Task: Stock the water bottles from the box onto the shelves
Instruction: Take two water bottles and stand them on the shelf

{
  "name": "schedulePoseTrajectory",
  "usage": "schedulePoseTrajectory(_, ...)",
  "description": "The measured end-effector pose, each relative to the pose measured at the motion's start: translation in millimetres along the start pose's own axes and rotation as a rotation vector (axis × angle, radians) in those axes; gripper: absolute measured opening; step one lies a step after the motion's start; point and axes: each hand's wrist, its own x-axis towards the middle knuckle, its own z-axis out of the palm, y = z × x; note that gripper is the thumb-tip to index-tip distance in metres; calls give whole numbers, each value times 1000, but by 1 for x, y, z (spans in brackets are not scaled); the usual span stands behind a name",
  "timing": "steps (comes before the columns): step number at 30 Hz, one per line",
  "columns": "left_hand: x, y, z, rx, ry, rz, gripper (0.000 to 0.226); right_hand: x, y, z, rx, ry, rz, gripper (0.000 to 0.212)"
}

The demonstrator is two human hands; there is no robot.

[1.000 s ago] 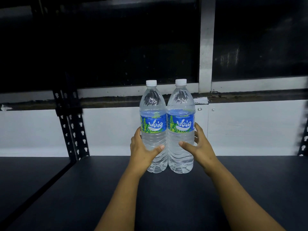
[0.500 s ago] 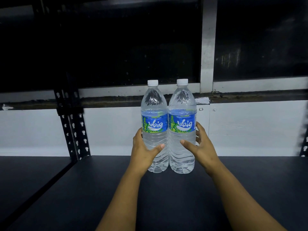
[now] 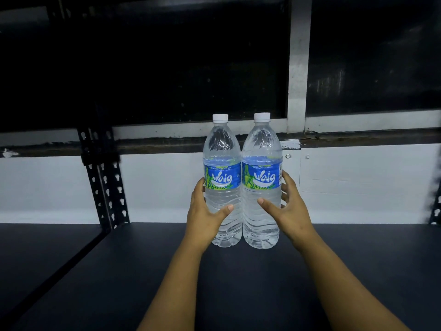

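Dark shelf boards (image 3: 358,271) are stretching out under our arms, with a white wall (image 3: 358,187) and a black holey post (image 3: 105,187) at the back. We are holding two water bottles standing side by side in the middle of the shelf. We are wrapping our left hand (image 3: 205,216) around the left bottle (image 3: 223,187), with the thumb across the front and the fingers hidden around the far side. We are curling our right hand (image 3: 286,211) around the right bottle (image 3: 262,187) the same way, though its fingers look a bit looser. Both bottles are standing straight up, caps on top, and they are touching each other. Each bottle is sitting just in front of its own hand, so neither hand is nearer. Their bottoms look like they are resting on the shelf, but we cannot tell for sure. We think the next thing is letting go and pulling our hands back. No box is showing.
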Motion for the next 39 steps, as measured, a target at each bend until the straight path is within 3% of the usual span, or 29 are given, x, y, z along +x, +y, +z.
schedulePoseTrajectory(6, 0, 0, -3, -16, -25, -8, 77, 0, -1, 0, -13, 12, -21, 81)
schedulePoseTrajectory(12, -3, 3, 2, 46, 4, 0, 101, -1, 1, 2, 8, -5, -27, 84)
schedulePoseTrajectory(17, -3, 0, -2, 42, -23, 10, 90, -1, 0, 2, -32, 22, -41, 84)
schedulePoseTrajectory(25, -4, 0, 1, 42, -6, -18, 103, -1, 0, 2, -31, 14, -49, 80)
schedulePoseTrajectory(30, -4, 0, 0, 34, -30, 5, 89, -1, 0, 2, -70, 25, -54, 83)
schedulePoseTrajectory(39, -3, -3, -1, 3, -25, -3, 91, 0, 2, 1, -63, 11, -46, 86)
